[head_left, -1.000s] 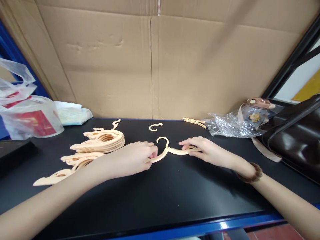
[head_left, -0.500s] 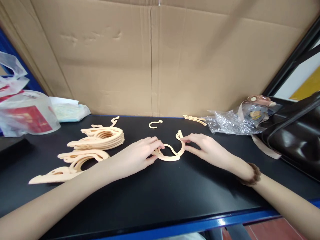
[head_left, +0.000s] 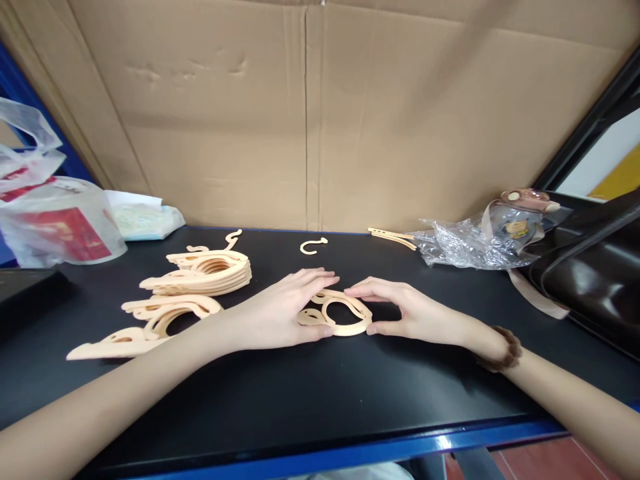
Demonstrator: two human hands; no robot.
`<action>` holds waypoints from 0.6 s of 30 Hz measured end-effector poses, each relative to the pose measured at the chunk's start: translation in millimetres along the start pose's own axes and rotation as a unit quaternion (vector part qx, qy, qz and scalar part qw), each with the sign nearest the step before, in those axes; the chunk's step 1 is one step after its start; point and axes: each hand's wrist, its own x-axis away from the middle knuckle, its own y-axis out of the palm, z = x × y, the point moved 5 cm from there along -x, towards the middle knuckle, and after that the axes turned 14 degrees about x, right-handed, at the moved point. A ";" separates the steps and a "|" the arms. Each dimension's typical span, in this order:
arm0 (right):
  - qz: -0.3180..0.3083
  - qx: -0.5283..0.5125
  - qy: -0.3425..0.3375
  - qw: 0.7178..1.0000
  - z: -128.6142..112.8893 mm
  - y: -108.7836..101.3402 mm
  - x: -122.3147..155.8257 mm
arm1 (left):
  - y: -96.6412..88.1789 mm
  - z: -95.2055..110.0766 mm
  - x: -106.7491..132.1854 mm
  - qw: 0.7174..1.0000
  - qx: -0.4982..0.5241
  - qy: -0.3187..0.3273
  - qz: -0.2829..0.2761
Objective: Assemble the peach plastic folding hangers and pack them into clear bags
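A cream folding hanger (head_left: 351, 329) lies on the black tabletop, its arms folded together into a ring. My left hand (head_left: 273, 312) grips its left side, thumb along the near edge and fingers over the far edge, hiding part of it. On the right, my right hand (head_left: 413, 312) curls round the hanger's other end, fingertips on top and thumb at the near rim. To the left is a stack of folded hangers (head_left: 227, 285), with more loosely piled hangers (head_left: 120, 345) nearer me, partly behind my left forearm. Beyond my hands lies a loose hook (head_left: 313, 247).
Another hook piece (head_left: 233, 239) is behind the stack. Thin cream strips (head_left: 393, 237) lie near crumpled clear plastic (head_left: 450, 245) and a bottle (head_left: 515, 223). A black bag (head_left: 595, 267) stands at right, plastic bags (head_left: 65, 223) at left. Cardboard (head_left: 225, 120) walls the back.
The hanger's right arm, upright and swung out before, is now folded in over the ring. My right hand has moved down and left, and my left hand's grip has spread wider.
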 end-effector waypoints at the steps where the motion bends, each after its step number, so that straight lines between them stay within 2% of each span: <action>1: -0.002 0.009 0.002 1.000 -0.7 -0.2 0.3 | 1.8 -0.9 0.0 1.000 0.003 -0.008 -0.010; 4: -0.009 0.082 0.010 0.997 -4.8 0.6 0.9 | 6.3 -1.3 -0.4 1.000 0.009 -0.003 -0.023; 8: -0.045 0.181 -0.007 0.982 -14.1 10.1 -0.8 | 8.2 -1.0 -2.3 1.000 0.011 0.006 -0.009; 13: -0.079 0.193 -0.013 0.978 -20.1 20.3 -4.0 | 8.3 -0.2 -5.1 1.000 0.002 0.008 0.003; 18: -0.052 0.176 -0.015 0.983 -21.0 13.8 -1.8 | 7.7 8.6 -4.4 0.999 -0.043 0.033 -0.004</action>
